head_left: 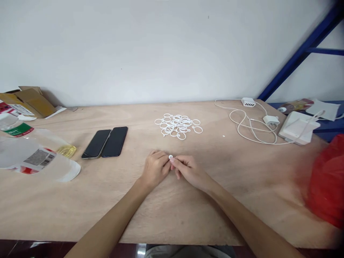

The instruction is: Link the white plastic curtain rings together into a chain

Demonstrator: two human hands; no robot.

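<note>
My left hand (156,166) and my right hand (189,171) meet on the table, their fingertips almost touching. Between them shows a small round white part (170,157), like the small eyelets on the white rings; the rest of that piece is hidden by my fingers. My right thumb and index finger pinch this part. The left fingers are curled closed against it from the other side. Just beyond my hands lies a loose heap of several thin white plastic rings (176,125), some overlapping and a few at the edge apart.
Two dark phones (107,142) lie side by side on the left, near large clear plastic bottles (63,168) and an open cardboard box (33,102). At the right are white cables (248,127), a charger block (248,102), a white adapter (298,127) and a red plastic bag (328,182).
</note>
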